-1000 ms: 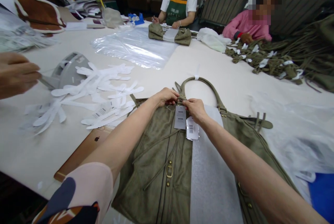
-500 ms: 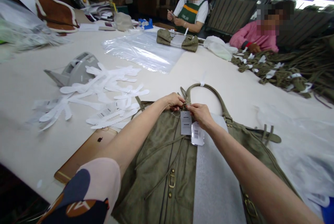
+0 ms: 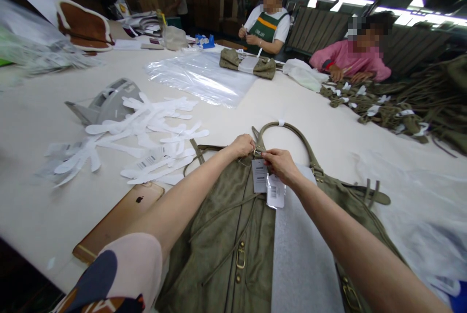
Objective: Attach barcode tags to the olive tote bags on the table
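Observation:
An olive-green suede-like handbag [image 3: 211, 225] with brass buckles lies before me on the table. Its arched handle [image 3: 299, 134] points away from me, a white wrap round its top. At the handle's left base, my left hand [image 3: 243, 146] is closed on the strap by a small metal buckle. My right hand [image 3: 280, 163] pinches the same buckled strap from the other side. Just below my fingers hang a grey paper tag [image 3: 259, 175] and a white barcode tag [image 3: 275, 191] in clear plastic. A pale grey sheet [image 3: 306, 245] covers part of the bag's front.
White paper strips [image 3: 146, 123] lie left, beside a grey tape dispenser [image 3: 113, 101] and a gold phone [image 3: 120, 220]. Clear plastic bags [image 3: 204, 77] and a rolled olive bag [image 3: 248, 64] are farther back. Olive straps [image 3: 386, 103] pile up right, near a co-worker in pink [image 3: 350, 60].
Both hands stay at the handle's base, with small finger shifts that now show the metal buckle between them. The view has shifted slightly. The co-worker in pink has both hands on the straps.

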`<act>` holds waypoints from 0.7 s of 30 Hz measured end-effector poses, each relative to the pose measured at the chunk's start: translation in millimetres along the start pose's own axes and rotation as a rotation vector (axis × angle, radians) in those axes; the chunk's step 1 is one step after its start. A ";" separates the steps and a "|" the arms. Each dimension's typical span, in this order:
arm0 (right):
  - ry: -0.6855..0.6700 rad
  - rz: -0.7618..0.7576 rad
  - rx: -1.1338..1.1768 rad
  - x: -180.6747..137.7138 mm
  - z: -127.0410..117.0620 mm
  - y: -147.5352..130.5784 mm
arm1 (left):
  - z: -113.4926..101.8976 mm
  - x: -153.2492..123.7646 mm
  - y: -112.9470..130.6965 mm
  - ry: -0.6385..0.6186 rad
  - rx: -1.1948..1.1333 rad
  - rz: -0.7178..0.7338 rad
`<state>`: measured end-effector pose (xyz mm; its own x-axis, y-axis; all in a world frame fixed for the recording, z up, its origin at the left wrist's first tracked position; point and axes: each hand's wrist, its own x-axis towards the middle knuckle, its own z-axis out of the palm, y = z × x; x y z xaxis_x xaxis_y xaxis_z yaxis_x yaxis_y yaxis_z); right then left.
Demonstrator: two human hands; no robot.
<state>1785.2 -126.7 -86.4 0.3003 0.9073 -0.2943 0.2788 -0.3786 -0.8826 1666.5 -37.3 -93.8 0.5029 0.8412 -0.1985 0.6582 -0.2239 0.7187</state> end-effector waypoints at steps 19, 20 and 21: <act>0.020 -0.051 -0.253 9.1 13.8 -12.8 | -2.9 10.2 -22.6 -0.042 0.234 0.124; 0.019 -0.045 -0.245 9.0 14.4 -13.2 | -2.9 12.0 -22.7 -0.051 0.233 0.131; 0.017 -0.039 -0.237 8.9 14.9 -13.6 | -3.2 13.8 -23.1 -0.059 0.231 0.138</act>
<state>1770.5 -110.8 -82.5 0.2997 0.9197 -0.2536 0.4964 -0.3773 -0.7818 1656.5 -18.9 -111.0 0.6243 0.7662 -0.1527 0.6880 -0.4465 0.5721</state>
